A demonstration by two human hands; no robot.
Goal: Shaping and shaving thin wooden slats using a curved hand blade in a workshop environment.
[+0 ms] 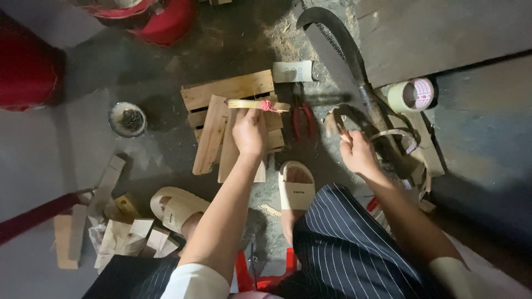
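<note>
My left hand [249, 132] grips a small bundle of thin bamboo strips [258, 104] tied with a pink band, held level over a little wooden pallet [221, 91] on the floor. My right hand [358, 153] pinches a curled thin strip [336, 120] at the right, beside the handle of a curved hand saw [338, 47]. Red-handled pliers [303, 119] lie between the two hands. My feet in pale slippers [295, 185] rest below the pallet.
A roll of tape [412, 95] sits at the right by a dark board. A small round tin [128, 119] of nails stands at the left. Wood offcuts [119, 232] pile at lower left. Red containers [160, 19] stand at the top left.
</note>
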